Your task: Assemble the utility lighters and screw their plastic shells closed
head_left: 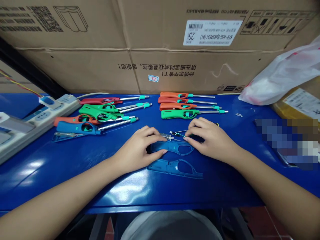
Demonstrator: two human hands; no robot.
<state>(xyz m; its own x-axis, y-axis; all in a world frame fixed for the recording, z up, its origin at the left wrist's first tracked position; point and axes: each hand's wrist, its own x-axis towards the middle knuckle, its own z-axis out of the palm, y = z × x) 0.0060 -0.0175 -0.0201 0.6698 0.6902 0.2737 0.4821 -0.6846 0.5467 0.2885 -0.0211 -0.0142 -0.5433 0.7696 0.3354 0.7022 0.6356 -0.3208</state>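
Note:
My left hand (141, 148) curls around the left end of a blue lighter shell half (183, 148), thumb and fingers closed on it. A small clear lighter part with a metal tip (167, 136) shows beside those fingertips. Thumb and fingers of my right hand (212, 140) pinch at a thin wire (180, 134) by the shell's upper edge; the exact grip is partly hidden. Nearer the front edge lies a second blue shell half (180, 168), its inside facing up. A thin metal shaft (181, 131) runs under my right hand.
Several lighters lie behind my hands, including a blue one (75, 127) at left and a green one (177, 114) at right. A power strip (42, 116) lines the left side. Cardboard (150, 40) walls the back; a plastic bag (280, 73) hangs at right, near small white bits (239, 115).

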